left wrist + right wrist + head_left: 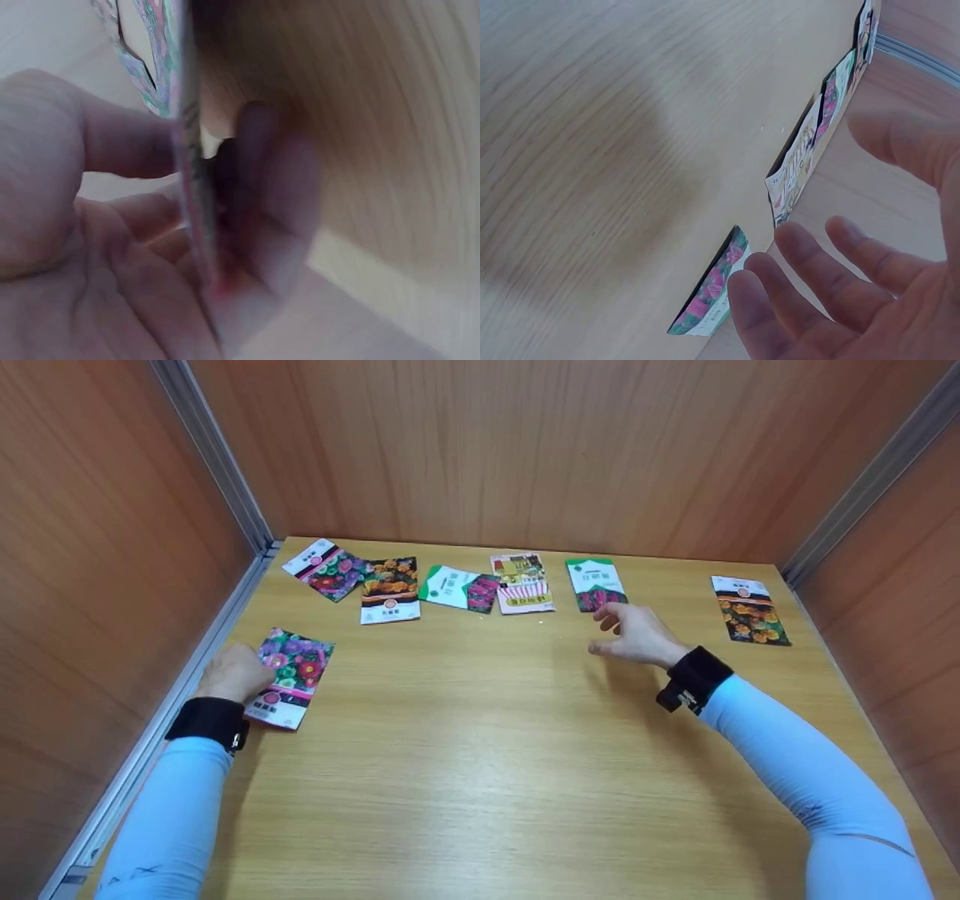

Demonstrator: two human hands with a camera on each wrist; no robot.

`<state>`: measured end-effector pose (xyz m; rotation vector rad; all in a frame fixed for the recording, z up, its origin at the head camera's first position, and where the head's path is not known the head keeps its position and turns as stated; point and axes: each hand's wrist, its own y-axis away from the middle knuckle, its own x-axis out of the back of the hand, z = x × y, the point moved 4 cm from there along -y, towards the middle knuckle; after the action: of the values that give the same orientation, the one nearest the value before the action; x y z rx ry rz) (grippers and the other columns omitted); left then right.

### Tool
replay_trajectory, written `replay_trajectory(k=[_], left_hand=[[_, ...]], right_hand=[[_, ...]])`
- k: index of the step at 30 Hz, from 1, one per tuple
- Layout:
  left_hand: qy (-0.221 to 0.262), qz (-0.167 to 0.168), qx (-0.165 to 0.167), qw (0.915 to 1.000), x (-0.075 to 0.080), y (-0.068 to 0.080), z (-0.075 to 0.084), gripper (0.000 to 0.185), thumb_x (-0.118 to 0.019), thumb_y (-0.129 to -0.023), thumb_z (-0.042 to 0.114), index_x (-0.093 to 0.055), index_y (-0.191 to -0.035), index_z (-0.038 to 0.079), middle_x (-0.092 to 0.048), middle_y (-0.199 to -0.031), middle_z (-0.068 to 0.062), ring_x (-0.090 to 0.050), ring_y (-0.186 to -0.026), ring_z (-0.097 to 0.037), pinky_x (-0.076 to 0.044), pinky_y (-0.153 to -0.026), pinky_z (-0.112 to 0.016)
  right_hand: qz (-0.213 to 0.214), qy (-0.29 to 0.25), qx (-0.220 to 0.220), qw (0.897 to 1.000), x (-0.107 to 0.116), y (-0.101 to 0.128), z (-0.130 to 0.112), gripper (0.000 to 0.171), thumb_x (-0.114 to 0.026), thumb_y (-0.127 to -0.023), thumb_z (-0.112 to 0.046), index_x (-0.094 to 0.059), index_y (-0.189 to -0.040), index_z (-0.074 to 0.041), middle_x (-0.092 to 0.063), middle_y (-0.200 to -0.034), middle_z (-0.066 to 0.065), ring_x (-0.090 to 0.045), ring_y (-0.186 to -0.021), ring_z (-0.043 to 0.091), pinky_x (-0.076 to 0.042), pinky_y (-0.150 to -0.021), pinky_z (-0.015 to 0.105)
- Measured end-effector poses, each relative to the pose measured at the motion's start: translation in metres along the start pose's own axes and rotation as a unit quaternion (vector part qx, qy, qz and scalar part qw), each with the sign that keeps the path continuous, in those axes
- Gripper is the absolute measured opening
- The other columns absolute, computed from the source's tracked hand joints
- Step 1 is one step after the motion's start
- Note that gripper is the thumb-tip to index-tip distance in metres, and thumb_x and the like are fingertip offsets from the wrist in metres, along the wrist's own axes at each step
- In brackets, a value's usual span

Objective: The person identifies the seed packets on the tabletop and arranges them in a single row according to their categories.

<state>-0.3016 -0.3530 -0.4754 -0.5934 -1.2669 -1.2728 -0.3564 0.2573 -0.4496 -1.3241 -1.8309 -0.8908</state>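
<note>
A: Wood-panelled walls box in a light wooden bench (480, 750). Left hand (234, 672)?

B: Fingers (270, 195) and thumb pinch a flower seed packet (289, 678) by its left edge; it lies just right of the hand on the bench.

A: Right hand (636, 634)?

B: Hovering, fingers (810, 259) spread and relaxed, gripping nothing. Green-topped packet (595, 584) sits just beyond the fingertips. Four more packets run in a row to its left; orange-flower packet (748, 609) lies well apart to the right.
</note>
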Motion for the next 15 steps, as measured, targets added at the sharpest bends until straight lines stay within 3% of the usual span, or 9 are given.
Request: replay_trajectory(k=[5, 11, 15], left_hand=[[-0.044, -0.014, 0.034, 0.9984, 0.0005, 0.0047, -0.0059, 0.049, -0.058, -0.088, 0.031, -0.060, -0.111, -0.012, -0.055, -0.094, -0.023, -0.052, -0.083, -0.035, -0.044, -0.068, -0.040], [-0.076, 0.004, 0.014, 0.9970, 0.0020, 0.0038, -0.0041, 0.047, -0.059, -0.086, 0.031, -0.062, -0.107, -0.012, -0.058, -0.094, -0.026, -0.054, -0.081, -0.036, -0.047, -0.066, -0.044], [-0.073, 0.005, 0.020, 0.9971, 0.0003, -0.0004, -0.0028, 0.047, -0.061, -0.086, 0.032, -0.062, -0.107, -0.010, -0.057, -0.092, -0.025, -0.053, -0.080, -0.036, -0.046, -0.066, -0.042]], right_hand=[[-0.003, 0.011, -0.001, 1.000, -0.0023, 0.0001, 0.0001, 0.060, -0.079, -0.078, -0.045, -0.057, -0.125, -0.015, -0.065, -0.121, 0.014, -0.060, -0.111, 0.032, -0.048, -0.094, 0.049], [-0.001, 0.018, 0.028, 0.999, -0.0049, -0.0009, -0.0021, 0.055, -0.078, -0.080, -0.037, -0.058, -0.123, -0.011, -0.066, -0.118, 0.017, -0.062, -0.109, 0.033, -0.049, -0.093, 0.049], [-0.004, 0.019, 0.028, 0.999, -0.0070, -0.0009, -0.0016, 0.055, -0.078, -0.079, -0.040, -0.058, -0.122, -0.012, -0.066, -0.117, 0.016, -0.062, -0.107, 0.031, -0.049, -0.093, 0.048]])
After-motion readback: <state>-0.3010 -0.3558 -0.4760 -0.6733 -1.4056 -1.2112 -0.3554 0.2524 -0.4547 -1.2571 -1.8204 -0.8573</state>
